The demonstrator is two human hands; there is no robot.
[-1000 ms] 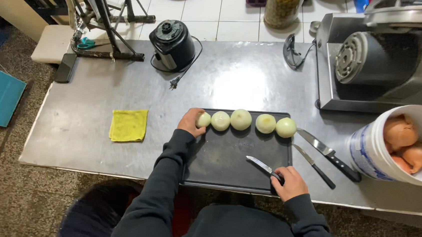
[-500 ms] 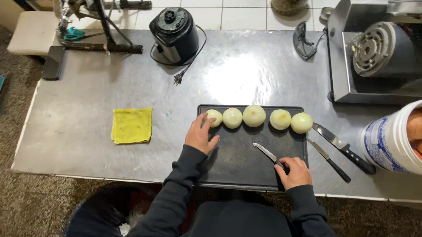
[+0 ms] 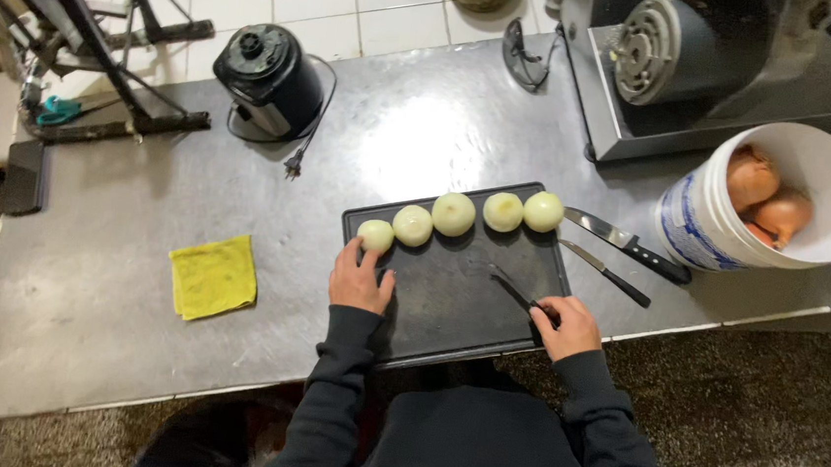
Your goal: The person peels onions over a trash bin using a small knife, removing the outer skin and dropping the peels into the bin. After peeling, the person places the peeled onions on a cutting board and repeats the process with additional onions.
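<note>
Peeled onion [image 3: 375, 235], leftmost of five on black cutting board [image 3: 449, 305], frame centre: left hand [image 3: 359, 281] fingers touch it, loosely spread. Right hand [image 3: 566, 326] fingers closed around knife [image 3: 519, 296].

Hands [image 3: 360, 281] touching onion [image 3: 375, 235], gripping knife [image 3: 517, 296]

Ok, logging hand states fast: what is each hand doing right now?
Left hand: open, fingertips on the leftmost peeled onion.
Right hand: closed around the handle of a knife on the black cutting board.
</note>
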